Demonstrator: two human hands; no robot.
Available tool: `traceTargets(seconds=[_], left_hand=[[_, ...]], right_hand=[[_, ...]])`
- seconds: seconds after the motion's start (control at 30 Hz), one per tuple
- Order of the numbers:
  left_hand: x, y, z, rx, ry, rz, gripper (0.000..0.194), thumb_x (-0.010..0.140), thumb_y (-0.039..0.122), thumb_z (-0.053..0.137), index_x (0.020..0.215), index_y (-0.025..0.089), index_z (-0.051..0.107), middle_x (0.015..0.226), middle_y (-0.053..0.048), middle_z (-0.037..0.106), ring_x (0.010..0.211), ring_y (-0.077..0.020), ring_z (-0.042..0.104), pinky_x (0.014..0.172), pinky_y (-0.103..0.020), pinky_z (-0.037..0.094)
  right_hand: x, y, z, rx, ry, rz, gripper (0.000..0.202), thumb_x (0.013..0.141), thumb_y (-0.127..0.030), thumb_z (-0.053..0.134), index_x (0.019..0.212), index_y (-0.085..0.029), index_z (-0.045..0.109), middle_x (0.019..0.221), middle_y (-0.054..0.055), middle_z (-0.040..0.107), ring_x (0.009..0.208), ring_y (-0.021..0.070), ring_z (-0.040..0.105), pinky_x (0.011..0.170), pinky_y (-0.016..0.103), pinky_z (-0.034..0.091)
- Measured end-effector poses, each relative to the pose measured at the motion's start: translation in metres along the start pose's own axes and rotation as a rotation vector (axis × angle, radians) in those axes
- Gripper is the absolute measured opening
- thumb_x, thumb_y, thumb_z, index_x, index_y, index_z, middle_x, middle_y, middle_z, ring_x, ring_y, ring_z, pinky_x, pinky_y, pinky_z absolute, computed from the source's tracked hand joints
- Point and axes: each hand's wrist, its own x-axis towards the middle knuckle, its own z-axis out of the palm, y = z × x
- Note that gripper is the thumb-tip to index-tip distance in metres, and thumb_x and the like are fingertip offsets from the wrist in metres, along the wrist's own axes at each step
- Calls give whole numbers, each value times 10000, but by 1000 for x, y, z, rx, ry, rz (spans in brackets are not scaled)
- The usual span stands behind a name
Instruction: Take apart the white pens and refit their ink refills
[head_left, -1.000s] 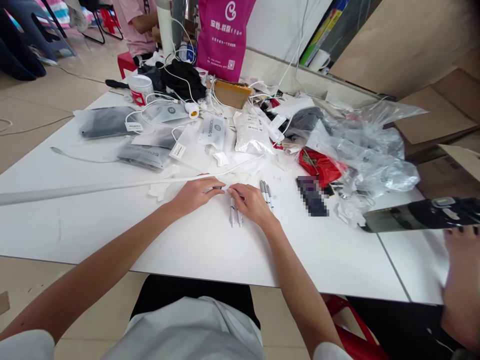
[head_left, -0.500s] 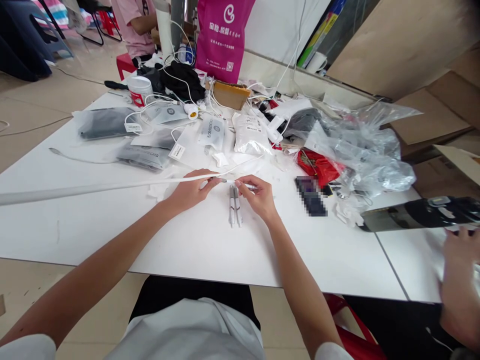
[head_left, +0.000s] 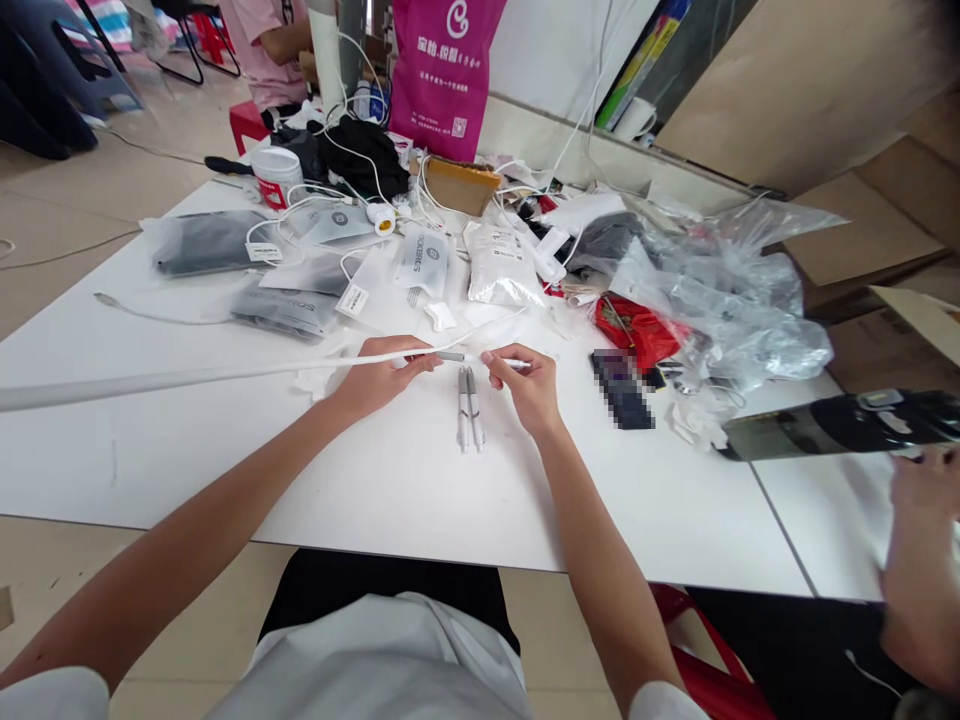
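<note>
My left hand (head_left: 379, 378) is closed, thumb and fingers pinching a grey pen barrel (head_left: 451, 356) that points right. My right hand (head_left: 529, 388) is closed around a white pen part (head_left: 520, 363), lined up with the grey barrel. A small white stretch shows between the two pieces; whether they are joined there I cannot tell. Just below the hands, two grey-and-white pens (head_left: 470, 410) lie side by side on the white table (head_left: 420, 490). A white cable (head_left: 225, 375) crosses in front of my left hand, close to the camera.
Packed pouches (head_left: 281, 308) and a white bag (head_left: 499, 265) lie beyond my hands. A phone (head_left: 624, 390), a red bag (head_left: 637, 330) and clear plastic (head_left: 727, 290) are to the right. At the right edge, another person's hand (head_left: 926, 490) is beside a dark bottle-like object (head_left: 832, 425).
My right hand has shifted slightly right, away from my left hand. More of the grey barrel shows between them. The two pens on the table stay put.
</note>
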Motion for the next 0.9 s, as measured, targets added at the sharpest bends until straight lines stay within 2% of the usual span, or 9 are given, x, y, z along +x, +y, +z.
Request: traceTargets(seconds=[0.1,0.17,0.3,0.4,0.5,0.57,0.67,0.9], left_hand=[[-2,-4,4,55,65,34,286,942,502,800,899,219,805,906,-35,803,837,-200,717,745,-299,543],[-4,-8,9,148,114,120,255,959,473,786,900,225,803,881,-35,793,825,-204,710,788,-326,543],[-6,-15,15,285,117,247,235,1015,443,726,932,233,793,859,-31,772,817,-203,699,864,-354,527],[-6,-14,15,272,81,249,264,1017,477,725,966,225,783,897,-35,777,853,-200,711,907,-359,529],[-7,-8,15,210,52,185,312,1004,524,729,1054,224,797,952,-44,794,908,-209,732,932,-356,541],[-8,-4,15,169,22,126,306,1025,514,699,1076,232,805,990,-42,807,929,-209,737,897,-337,548],[-9,-1,15,167,-22,101,275,1055,463,661,990,241,810,958,-22,808,893,-201,720,862,-325,534],[-8,-6,15,299,38,146,264,1036,465,693,935,236,777,887,-23,768,874,-210,691,900,-347,517]], right_hand=[[2,7,3,124,35,-22,381,744,-558,950,767,-235,750,547,-53,538,543,121,476,566,309,411],[3,12,6,153,57,-38,409,760,-566,940,714,-239,700,543,-58,504,542,119,458,566,313,406],[3,15,13,174,107,-74,424,838,-630,861,772,-244,699,677,-35,554,619,120,498,611,304,466],[5,13,11,268,140,-78,425,869,-672,809,864,-258,710,885,-8,638,764,122,579,679,277,520],[7,12,8,299,155,-64,419,858,-660,823,868,-260,699,982,-2,656,830,123,610,694,263,530],[7,13,6,270,115,-63,406,875,-646,816,865,-256,703,974,-1,651,833,124,613,697,265,528],[6,18,8,209,57,-72,388,908,-633,788,875,-256,703,948,-2,648,834,131,620,706,274,531],[2,25,15,87,111,-136,396,936,-642,746,862,-263,658,874,-15,654,763,131,587,742,290,547]])
